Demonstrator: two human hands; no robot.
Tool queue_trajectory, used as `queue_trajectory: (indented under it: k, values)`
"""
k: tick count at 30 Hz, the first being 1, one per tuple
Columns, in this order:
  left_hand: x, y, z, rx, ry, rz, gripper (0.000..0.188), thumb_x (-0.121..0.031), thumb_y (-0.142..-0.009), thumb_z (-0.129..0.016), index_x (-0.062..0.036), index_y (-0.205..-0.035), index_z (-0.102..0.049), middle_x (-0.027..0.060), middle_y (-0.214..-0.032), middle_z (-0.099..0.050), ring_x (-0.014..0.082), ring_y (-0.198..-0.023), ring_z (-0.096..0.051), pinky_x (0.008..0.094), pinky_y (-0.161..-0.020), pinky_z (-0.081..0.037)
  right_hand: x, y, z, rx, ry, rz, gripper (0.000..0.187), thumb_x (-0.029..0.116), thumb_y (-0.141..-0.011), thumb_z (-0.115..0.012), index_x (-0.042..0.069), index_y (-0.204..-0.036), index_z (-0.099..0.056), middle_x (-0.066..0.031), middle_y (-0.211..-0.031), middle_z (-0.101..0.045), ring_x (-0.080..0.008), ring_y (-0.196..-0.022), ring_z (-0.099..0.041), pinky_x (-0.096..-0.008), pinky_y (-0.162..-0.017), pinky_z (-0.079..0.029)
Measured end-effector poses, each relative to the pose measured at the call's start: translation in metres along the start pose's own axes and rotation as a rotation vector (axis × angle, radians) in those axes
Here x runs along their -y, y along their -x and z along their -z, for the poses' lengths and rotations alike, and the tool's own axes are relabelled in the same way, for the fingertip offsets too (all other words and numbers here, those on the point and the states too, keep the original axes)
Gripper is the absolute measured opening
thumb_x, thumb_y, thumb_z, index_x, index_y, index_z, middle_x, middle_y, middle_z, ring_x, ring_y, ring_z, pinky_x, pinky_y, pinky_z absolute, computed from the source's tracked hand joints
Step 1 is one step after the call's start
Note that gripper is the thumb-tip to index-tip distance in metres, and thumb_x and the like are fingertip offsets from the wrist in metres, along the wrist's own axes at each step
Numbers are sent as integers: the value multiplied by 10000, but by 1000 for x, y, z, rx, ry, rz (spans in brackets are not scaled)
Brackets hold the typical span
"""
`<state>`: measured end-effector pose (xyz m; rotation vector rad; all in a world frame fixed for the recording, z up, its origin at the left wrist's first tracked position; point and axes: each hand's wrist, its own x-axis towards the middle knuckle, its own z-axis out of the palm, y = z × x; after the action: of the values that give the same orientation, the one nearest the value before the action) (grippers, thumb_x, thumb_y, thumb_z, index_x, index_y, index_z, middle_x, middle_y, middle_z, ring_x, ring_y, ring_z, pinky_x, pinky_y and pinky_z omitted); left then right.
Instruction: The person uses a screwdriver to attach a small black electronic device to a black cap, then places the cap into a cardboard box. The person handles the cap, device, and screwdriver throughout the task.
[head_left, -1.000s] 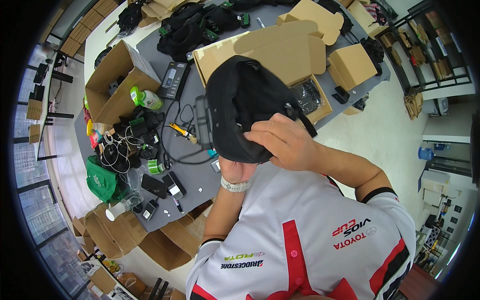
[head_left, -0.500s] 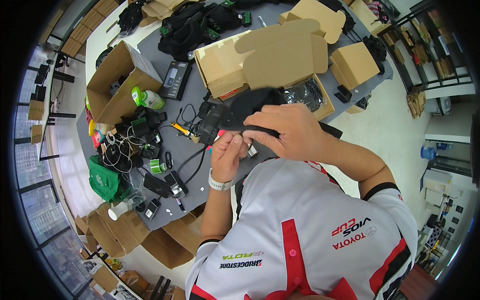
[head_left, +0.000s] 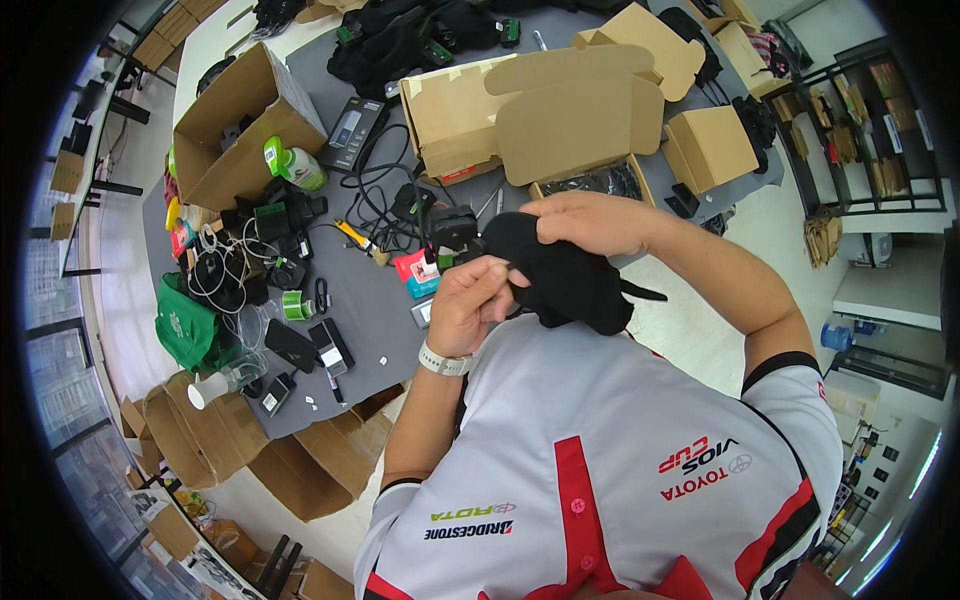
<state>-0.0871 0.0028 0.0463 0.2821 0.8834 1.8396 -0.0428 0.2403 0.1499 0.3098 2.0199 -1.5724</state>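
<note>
Your right hand is closed on the black cap, fingers bent over its far edge, the side toward the open box. Your left hand, with a white watch at the wrist, is narrow: thumb and fingertips pinch the cap's left edge, though the exact bit between them is too small for you to make out. You have the cap up in front of your shirt, on your side of the open box. Just past your left fingertips is a black device, also on the near side of the open box; whether it is joined to the cap, you cannot tell. To the left of the open box and nearer you lie the red-and-teal pack and the yellow brush. Farther left of it stand the green-and-white bottle and a tall carton; to its right sits a small box.
</note>
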Motion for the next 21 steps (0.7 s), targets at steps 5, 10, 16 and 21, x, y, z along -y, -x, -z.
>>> queue_trajectory:
  k: [5, 10, 16, 21]
  values:
    - [-11, -6, -12, -52, -298, 102, 306, -257, -1117, -571, 3, -1021, -701, 18, -603, -554, 35, -514, -396, 208, -513, -281, 7, -6, -4, 73, -154, -298, 542, 475, -1044, -657, -34, -1227, -682, -113, -1129, -721, -153, -984, -705, -308, -817, -581]
    - [22, -6, -7, -340, -357, -221, 239, -212, -1111, -603, -19, -984, -666, -29, -717, -567, 42, -648, -522, 221, -571, -470, -18, -7, -2, 9, -430, -207, 463, 387, -1075, -636, -6, -1320, -638, -93, -1157, -726, -135, -983, -714, -293, -811, -606]
    - [24, 6, -9, -470, -924, -414, 224, -175, -1053, -691, 5, -920, -711, 1, -676, -613, 65, -590, -493, 250, -566, -420, -56, -19, -20, 54, -426, -98, 419, 340, -1105, -594, 4, -1353, -621, -89, -1181, -722, -136, -1015, -706, -299, -844, -601]
    - [27, 3, -24, -431, -1029, -421, 128, -73, -993, -699, 17, -905, -679, 150, -717, -632, 299, -586, -595, 354, -568, -452, -60, -20, -28, 108, -407, -80, 487, 357, -1104, -603, -25, -1404, -583, -97, -1242, -708, -126, -1067, -688, -294, -897, -584]
